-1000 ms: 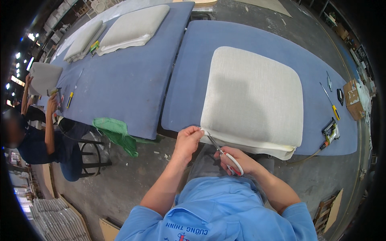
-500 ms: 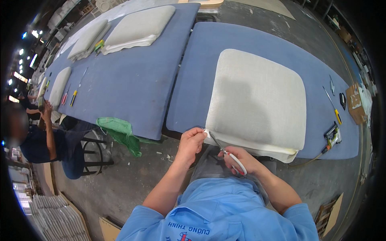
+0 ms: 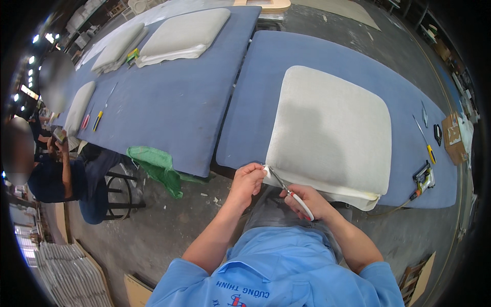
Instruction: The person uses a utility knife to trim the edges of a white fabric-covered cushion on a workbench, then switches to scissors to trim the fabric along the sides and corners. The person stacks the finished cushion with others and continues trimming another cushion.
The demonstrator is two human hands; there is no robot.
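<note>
A light grey, fabric-covered cushion (image 3: 332, 130) lies on the blue table in front of me, its loose cloth edge (image 3: 327, 190) along the near side. At the cushion's near left corner, my left hand (image 3: 248, 181) pinches a bit of the white cloth. My right hand (image 3: 306, 200) grips scissors (image 3: 293, 195) with white and red handles. Their blades point up and left to that corner, close to the left fingertips. Whether the blades are apart is too small to tell.
Right of the cushion lie a staple gun (image 3: 423, 179) with a hose, a yellow-handled screwdriver (image 3: 431, 153) and a cardboard box (image 3: 453, 138). More cushions (image 3: 186, 36) rest on the left table. A green cloth (image 3: 156, 165) hangs off its edge, near a seated co-worker (image 3: 59, 179).
The scissors' blades look more closed than before, at the same corner. Both hands stay nearly in place. The whole view has shifted slightly.
</note>
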